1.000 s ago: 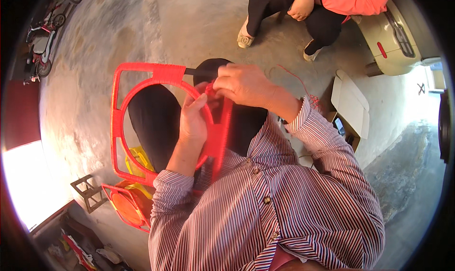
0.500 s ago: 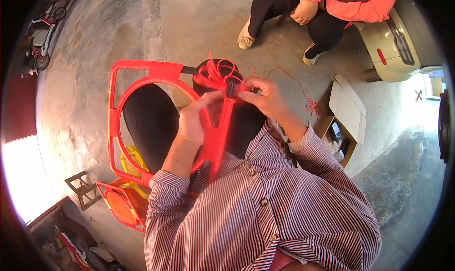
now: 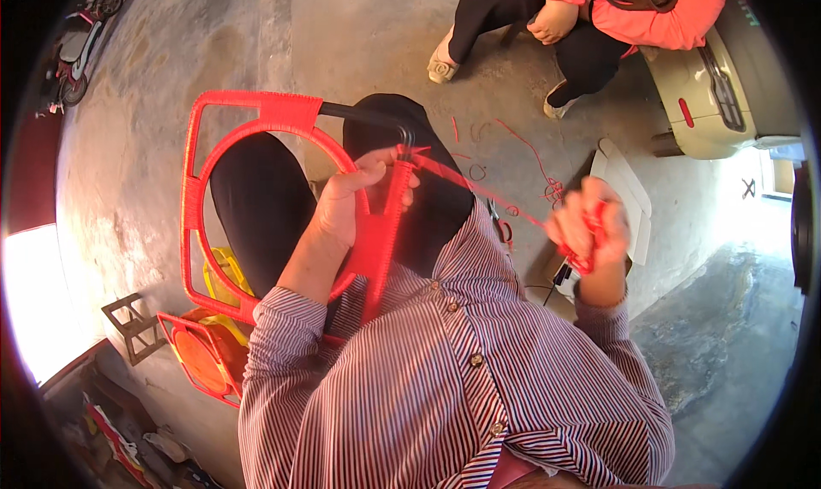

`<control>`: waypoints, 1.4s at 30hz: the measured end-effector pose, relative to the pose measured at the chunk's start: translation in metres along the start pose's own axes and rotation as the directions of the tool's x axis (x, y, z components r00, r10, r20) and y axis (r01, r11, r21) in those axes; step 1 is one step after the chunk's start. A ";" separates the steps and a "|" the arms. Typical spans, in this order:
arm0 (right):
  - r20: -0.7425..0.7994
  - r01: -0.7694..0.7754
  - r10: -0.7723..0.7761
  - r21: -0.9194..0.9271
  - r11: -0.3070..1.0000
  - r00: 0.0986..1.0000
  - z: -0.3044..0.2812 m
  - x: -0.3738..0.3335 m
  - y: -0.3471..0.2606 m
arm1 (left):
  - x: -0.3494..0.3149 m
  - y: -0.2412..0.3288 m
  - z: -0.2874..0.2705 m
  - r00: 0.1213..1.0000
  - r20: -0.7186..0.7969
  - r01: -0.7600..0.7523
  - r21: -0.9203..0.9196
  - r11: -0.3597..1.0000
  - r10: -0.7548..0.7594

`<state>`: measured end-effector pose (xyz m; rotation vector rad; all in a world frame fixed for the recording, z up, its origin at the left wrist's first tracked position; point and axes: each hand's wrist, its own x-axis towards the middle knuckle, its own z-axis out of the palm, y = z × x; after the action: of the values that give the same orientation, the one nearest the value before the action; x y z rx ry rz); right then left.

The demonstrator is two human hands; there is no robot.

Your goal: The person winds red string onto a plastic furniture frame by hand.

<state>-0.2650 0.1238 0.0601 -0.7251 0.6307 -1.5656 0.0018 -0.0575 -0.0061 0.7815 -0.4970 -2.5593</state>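
A square frame (image 3: pixel 289 111) with a round ring inside rests over my thighs, mostly wrapped in red cord. Black rod (image 3: pixel 363 114) shows bare along its far edge and at the far right corner. My left hand (image 3: pixel 340 208) is closed around the ring and the right-hand bar, just below that corner. From the corner a red cord (image 3: pixel 470 185) runs taut to the right. My right hand (image 3: pixel 605 232), slightly blurred, is closed on the bunched cord, well away from the frame.
Scissors (image 3: pixel 505 231) and red cord scraps (image 3: pixel 552 189) lie on the floor. Right of them stands an open cardboard box (image 3: pixel 629 189). A red stool-like frame (image 3: pixel 201 361) and a metal stand (image 3: pixel 135 328) are at left. Another person (image 3: pixel 590 35) sits ahead, beside a pale vehicle (image 3: pixel 710 104).
My right hand has moved from the frame's corner out to the right, drawing the cord straight. The loose loops at the corner are gone. My left hand keeps its hold.
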 end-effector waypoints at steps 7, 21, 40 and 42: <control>-0.172 0.215 -0.237 -0.136 0.967 0.956 0.006 -0.058 -0.060 | 0.001 0.001 -0.012 0.997 0.047 -0.069 0.014 0.998 0.069; 0.282 0.151 0.260 -0.890 0.429 0.924 0.004 0.060 0.087 | -0.004 0.001 0.011 0.988 0.003 -0.154 0.126 0.980 0.155; 0.342 0.350 -0.117 -0.936 0.047 0.932 0.029 0.133 0.113 | 0.008 -0.010 -0.020 0.933 -0.144 -0.321 0.083 0.944 0.330; 0.299 0.357 -0.222 -0.885 0.301 0.928 0.018 0.135 0.115 | 0.004 -0.007 -0.012 0.930 -0.138 -0.329 0.097 0.940 0.339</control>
<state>-0.1851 -0.0232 -0.0020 -1.9050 1.4163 -1.3416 0.0037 -0.0559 -0.0199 0.8315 -0.6177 -2.1595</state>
